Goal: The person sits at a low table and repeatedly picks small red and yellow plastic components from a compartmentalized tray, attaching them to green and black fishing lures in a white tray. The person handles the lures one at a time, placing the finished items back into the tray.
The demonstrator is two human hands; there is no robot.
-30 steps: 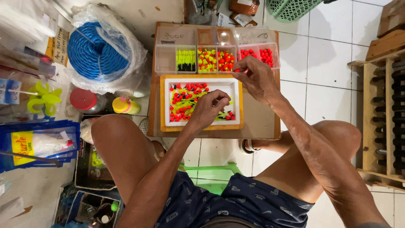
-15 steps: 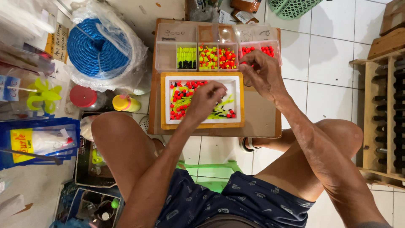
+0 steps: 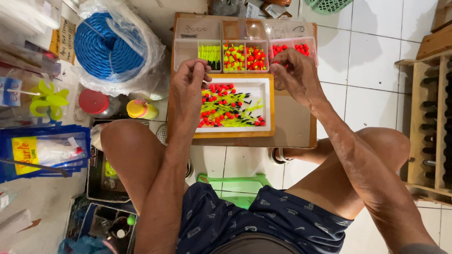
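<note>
A white tray with an orange rim (image 3: 266,106) lies on a brown board (image 3: 294,127) between my knees. It holds several red bead floats and yellow-green sticks with black tips (image 3: 226,108). Behind it a clear compartment box (image 3: 188,49) holds yellow sticks (image 3: 209,54), mixed red and yellow beads (image 3: 245,56) and red beads (image 3: 294,48). My left hand (image 3: 188,82) is at the tray's far left corner, fingertips pinched on a small float. My right hand (image 3: 296,70) hovers at the red-bead compartment's front edge with fingers curled; their contents are hidden.
A coil of blue rope in a plastic bag (image 3: 108,44) sits at the left, with a red lid (image 3: 92,101), a yellow-pink bottle (image 3: 140,109) and blue packets (image 3: 42,150). A wooden rack (image 3: 431,127) stands at the right and a green stool (image 3: 235,183) under me.
My left hand has lifted out of the tray's middle and moved back-left toward the yellow-stick compartment, fingers pinched. My right hand has stayed at the red-bead compartment.
</note>
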